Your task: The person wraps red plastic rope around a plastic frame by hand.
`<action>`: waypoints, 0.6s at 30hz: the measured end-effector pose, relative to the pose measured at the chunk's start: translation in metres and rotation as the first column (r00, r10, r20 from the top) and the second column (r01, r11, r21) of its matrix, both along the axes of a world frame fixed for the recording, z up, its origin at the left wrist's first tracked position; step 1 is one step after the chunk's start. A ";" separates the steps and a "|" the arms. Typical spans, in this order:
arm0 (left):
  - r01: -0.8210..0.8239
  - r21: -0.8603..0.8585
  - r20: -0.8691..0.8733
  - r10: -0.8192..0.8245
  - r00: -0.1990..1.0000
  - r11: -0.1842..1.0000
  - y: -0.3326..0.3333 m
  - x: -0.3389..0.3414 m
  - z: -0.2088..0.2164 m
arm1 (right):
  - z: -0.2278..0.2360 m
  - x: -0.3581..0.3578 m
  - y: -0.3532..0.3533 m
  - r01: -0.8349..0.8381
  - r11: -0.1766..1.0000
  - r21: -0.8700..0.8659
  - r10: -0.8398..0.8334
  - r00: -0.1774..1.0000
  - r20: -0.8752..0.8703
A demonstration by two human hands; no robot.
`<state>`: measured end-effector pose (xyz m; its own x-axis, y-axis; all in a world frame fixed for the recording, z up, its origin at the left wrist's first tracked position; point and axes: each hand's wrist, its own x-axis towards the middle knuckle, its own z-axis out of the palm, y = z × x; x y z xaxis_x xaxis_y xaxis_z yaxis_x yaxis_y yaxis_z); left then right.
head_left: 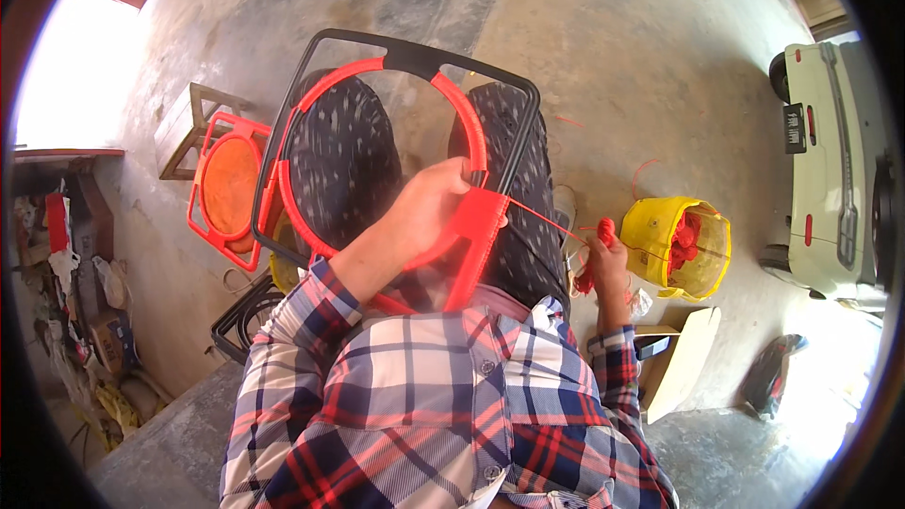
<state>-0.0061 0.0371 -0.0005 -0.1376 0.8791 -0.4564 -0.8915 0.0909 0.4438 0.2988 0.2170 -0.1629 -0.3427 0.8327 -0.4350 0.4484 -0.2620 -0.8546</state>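
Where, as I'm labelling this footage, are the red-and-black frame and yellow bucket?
Red-and-black frame [479, 219]: head view, broad red section.
Yellow bucket [645, 228]: head view, outer wall.

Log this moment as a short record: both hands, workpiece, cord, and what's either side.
Left hand: holding red ring
Right hand: holding red cord
Workpiece: black frame around ring, over legs
Cord: straight between ring and right hand
Right side: yellow bucket, red material inside
Left side: orange-centred red frame
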 end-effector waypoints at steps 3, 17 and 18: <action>-0.012 -0.065 -0.011 0.012 1.000 0.998 0.006 0.003 0.005 | -0.006 -0.029 0.019 -0.226 0.924 0.309 0.143 0.953 0.267; -0.331 0.067 -0.574 0.308 0.759 0.941 0.002 0.011 -0.001 | 0.183 -0.201 -0.016 -0.325 0.119 0.938 0.557 0.804 0.208; -0.335 0.068 -0.574 0.312 0.757 0.940 0.001 0.007 -0.001 | 0.174 -0.198 -0.009 -0.186 0.245 0.952 0.436 0.898 0.063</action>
<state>0.0013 0.0385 -0.0019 -0.6547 0.7188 -0.2340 -0.4571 -0.1299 0.8799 0.1007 0.2076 0.0112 -0.6362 0.4312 0.6398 0.1101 0.8715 -0.4778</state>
